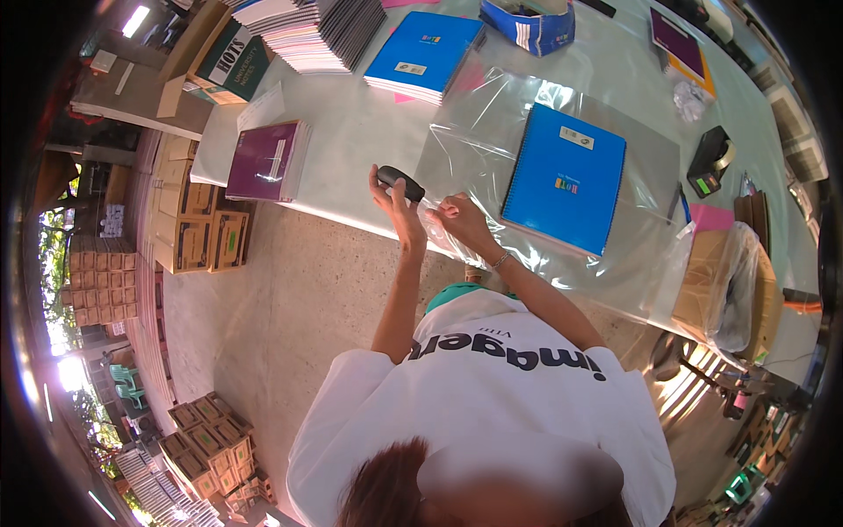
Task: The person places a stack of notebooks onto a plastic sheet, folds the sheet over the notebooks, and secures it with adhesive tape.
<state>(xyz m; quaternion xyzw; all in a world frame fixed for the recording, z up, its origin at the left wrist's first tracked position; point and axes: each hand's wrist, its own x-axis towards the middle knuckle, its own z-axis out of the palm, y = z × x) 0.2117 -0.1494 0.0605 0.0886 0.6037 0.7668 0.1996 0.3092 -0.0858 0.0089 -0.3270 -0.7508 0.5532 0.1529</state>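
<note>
Held up at the near edge of the table, my left hand (404, 211) grips a small black rounded object (401, 183), shaped like a computer mouse. Just right of it, my right hand (464, 220) has curled fingers pressed together; what they pinch, if anything, is hidden. It is close to the left edge of a transparent plastic sheet (645, 290) spread on the table. A blue spiral notebook (566, 180) lies on the sheet, to the right of my right hand.
Left on the table are purple notebooks (266, 162); further back are a blue notebook stack (423, 53), a tall notebook pile (307, 31) and a blue box (529, 28). A tape dispenser (709, 162) and an open cardboard box (707, 281) stand right. Cartons (198, 215) stand beside the table.
</note>
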